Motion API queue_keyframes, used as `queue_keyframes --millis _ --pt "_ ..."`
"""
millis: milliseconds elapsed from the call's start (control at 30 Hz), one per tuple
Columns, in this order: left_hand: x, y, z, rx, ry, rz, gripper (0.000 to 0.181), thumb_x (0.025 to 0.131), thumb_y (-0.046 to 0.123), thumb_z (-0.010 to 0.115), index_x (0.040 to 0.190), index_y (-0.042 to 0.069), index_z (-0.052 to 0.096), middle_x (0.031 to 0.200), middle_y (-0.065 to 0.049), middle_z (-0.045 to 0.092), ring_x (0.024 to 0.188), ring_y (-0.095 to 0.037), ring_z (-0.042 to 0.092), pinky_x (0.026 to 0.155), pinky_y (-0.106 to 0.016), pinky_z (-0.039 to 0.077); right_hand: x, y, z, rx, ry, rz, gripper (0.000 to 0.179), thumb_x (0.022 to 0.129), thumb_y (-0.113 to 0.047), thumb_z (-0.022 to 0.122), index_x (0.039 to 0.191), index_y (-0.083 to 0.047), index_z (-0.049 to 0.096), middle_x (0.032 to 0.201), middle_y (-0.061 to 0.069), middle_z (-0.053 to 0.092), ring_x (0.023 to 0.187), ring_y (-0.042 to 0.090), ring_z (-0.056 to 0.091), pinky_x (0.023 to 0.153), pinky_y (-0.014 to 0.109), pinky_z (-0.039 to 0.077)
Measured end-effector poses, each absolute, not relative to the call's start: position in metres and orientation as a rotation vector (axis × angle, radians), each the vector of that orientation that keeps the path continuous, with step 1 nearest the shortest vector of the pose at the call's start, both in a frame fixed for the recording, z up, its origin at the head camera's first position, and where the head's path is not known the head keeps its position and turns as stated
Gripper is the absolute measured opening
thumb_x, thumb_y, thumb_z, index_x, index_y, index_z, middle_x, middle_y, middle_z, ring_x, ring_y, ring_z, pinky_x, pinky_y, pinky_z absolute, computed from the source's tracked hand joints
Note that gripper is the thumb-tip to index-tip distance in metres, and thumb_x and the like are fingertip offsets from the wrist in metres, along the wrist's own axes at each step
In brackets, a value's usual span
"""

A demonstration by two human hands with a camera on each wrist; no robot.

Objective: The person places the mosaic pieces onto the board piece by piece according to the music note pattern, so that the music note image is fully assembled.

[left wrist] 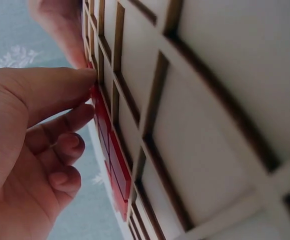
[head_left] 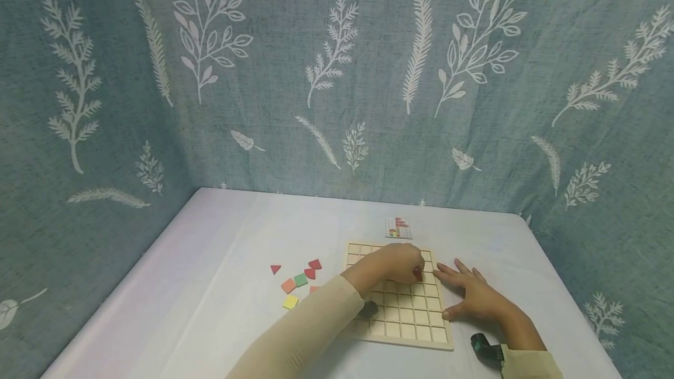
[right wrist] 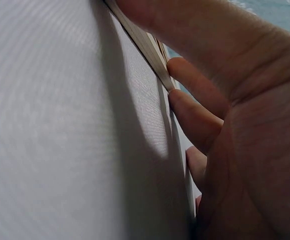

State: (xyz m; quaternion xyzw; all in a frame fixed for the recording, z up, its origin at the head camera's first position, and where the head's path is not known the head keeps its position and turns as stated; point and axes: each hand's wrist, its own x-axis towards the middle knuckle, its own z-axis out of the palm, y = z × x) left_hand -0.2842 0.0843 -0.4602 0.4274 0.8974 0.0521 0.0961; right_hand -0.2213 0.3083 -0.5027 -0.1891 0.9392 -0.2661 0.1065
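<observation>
Wooden grid board (head_left: 402,341), pale, lies flat on the white tabletop (head_left: 210,320); its cells are marked off by thin raised strips. Left hand (head_left: 402,263) reaches over the board to its right-hand columns, towards the far side. Finger state, left: narrow, thumb and fingertip closed together on a small red piece (left wrist: 92,92) at the board surface, other fingers curled; whether that piece is fully seated in a cell cannot be told. More red pieces (left wrist: 118,165) lie side by side on the grid next to it, per the left wrist view. Right hand (head_left: 471,294): fingers wide, thumb and fingertips at the board's right edge, touching it. Loose on the tabletop, left of the board: red triangle (head_left: 275,269), two curved red pieces (head_left: 315,264), green square (head_left: 301,279), orange square (head_left: 288,285), yellow square (head_left: 291,302); one further orange piece (head_left: 314,289) is partly hidden by the left sleeve (head_left: 310,326). Pattern card (head_left: 398,228), printed with coloured shapes, lies just beyond the board's far edge.
</observation>
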Motion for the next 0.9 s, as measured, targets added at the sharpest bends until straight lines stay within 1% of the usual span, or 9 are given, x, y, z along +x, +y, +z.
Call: queue_keyframes --millis 167,433,733,900 --pt "-0.2836 0.084 -0.4612 1.255 2.663 0.139 0.006 0.087 0.023 0.072 0.085 0.028 0.074 0.08 0.019 0.063 0.073 0.001 0.057 0.074 -0.018 0.049 -0.2213 0.3075 -0.5007 -0.566 2.773 -0.788 0.103 0.057 -0.057 0.082 0.143 -0.012 0.049 0.153 0.009 0.035 0.143 0.046 0.006 0.109 0.063 -0.004" --pt "-0.2809 0.0843 -0.4614 1.223 2.661 0.124 0.004 0.089 0.025 0.071 0.089 0.028 0.074 0.083 0.018 0.064 0.079 0.001 0.06 0.08 -0.019 0.049 -0.2212 0.307 -0.5023 -0.537 2.763 -0.8 0.103 0.056 -0.055 0.084 0.143 -0.011 0.05 0.153 0.01 0.035 0.143 0.046 0.004 0.109 0.063 -0.005" --pt "-0.2809 0.0851 -0.4667 1.233 2.686 0.118 0.005 0.089 0.026 0.071 0.086 0.029 0.073 0.08 0.019 0.063 0.075 0.002 0.058 0.076 -0.019 0.049 -0.2204 0.308 -0.5035 -0.563 2.778 -0.781 0.103 0.057 -0.056 0.083 0.143 -0.01 0.05 0.154 0.009 0.034 0.143 0.046 0.004 0.109 0.064 -0.005" --pt "-0.2778 0.082 -0.4642 1.248 2.705 0.112 0.005 0.091 0.028 0.069 0.089 0.029 0.074 0.083 0.019 0.061 0.078 0.002 0.058 0.077 -0.019 0.049 -0.2206 0.308 -0.5036 -0.566 2.777 -0.781 0.103 0.057 -0.056 0.083 0.143 -0.01 0.049 0.154 0.01 0.034 0.143 0.046 0.004 0.109 0.063 -0.005"
